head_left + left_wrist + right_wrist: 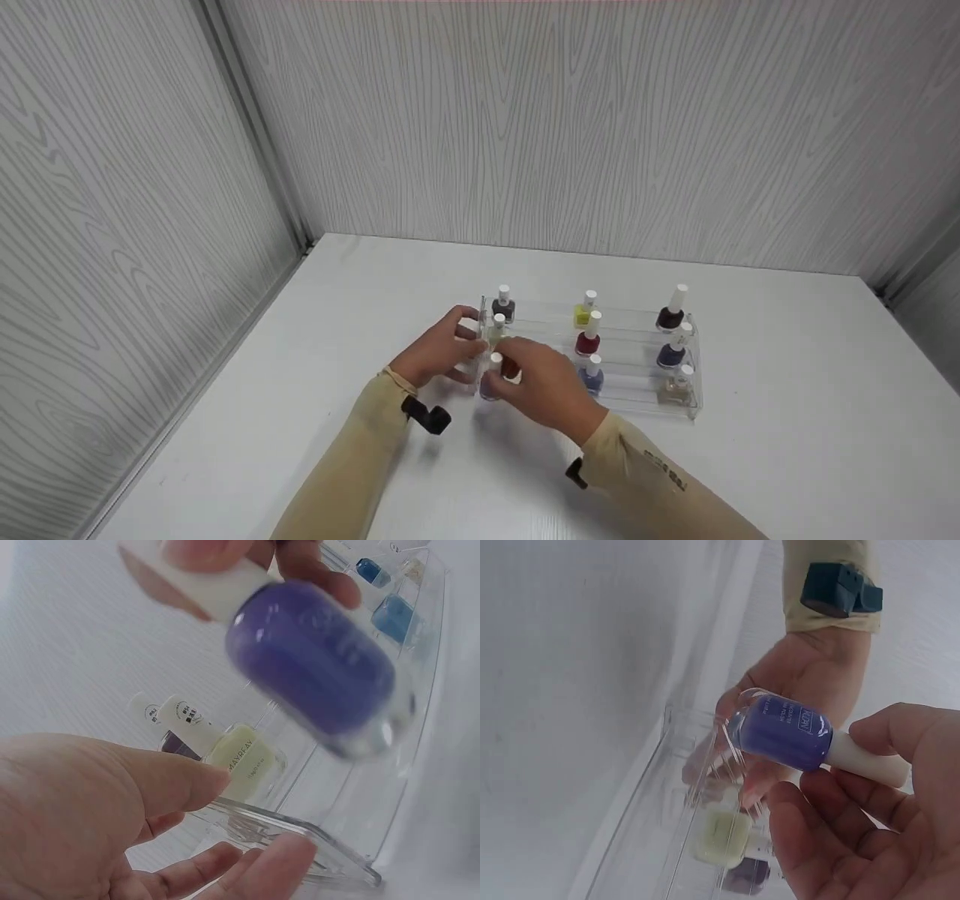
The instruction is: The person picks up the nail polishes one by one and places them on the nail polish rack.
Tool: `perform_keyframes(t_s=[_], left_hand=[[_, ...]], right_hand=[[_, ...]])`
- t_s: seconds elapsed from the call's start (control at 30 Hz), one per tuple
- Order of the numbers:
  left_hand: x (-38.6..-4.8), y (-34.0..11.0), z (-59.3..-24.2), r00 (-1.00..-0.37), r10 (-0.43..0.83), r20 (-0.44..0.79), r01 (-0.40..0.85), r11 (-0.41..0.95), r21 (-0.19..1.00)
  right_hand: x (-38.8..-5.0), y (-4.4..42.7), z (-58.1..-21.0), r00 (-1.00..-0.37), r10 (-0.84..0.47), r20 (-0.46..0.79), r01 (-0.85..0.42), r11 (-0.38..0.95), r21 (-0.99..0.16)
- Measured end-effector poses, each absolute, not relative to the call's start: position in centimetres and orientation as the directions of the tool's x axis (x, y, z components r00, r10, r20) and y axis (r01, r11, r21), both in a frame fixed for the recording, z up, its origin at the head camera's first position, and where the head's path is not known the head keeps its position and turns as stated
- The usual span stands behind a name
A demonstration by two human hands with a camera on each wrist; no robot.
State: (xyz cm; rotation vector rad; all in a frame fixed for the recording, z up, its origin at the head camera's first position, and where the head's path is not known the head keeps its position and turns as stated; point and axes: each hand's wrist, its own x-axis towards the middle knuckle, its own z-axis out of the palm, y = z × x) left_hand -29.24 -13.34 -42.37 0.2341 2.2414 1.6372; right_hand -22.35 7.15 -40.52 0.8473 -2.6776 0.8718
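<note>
My right hand [547,382] pinches a purple nail polish bottle [787,731] by its white cap, with the glass end over the front left of a clear stepped rack [630,401]. My left hand [442,349] is at the rack's left end, its thumb and fingers about the clear end panel [300,829]. Close to the left thumb stands a pale yellow-green polish [244,757], and behind it a dark one [503,307]. In the middle of the rack are a yellow polish [583,315], a red one [588,343] and a blue one [592,379].
At the rack's right end stand a dark maroon polish [670,318], a navy one [671,355] and a beige one [677,390]. The white table [787,390] meets a grey wood-grain panel [562,135] at the back and another [112,225] on the left.
</note>
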Motion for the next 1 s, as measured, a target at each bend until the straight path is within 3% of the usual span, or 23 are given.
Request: perform_keyframes(t_s=[0.5,1.0], left_hand=[[-29.1,-13.1,-42.3,-0.928,0.319,-0.194,-0.083,0.330,0.940],[-29.2,-13.2,-42.5,-0.929,0.316,-0.194,-0.079,0.342,0.936]], right_hand=[[-24.8,10.4,-40.3,-0.913,-0.309,0.265,-0.407,0.663,-0.628],[-25.7,9.4,-41.0,-0.897,-0.376,0.234,-0.434,0.641,-0.633]])
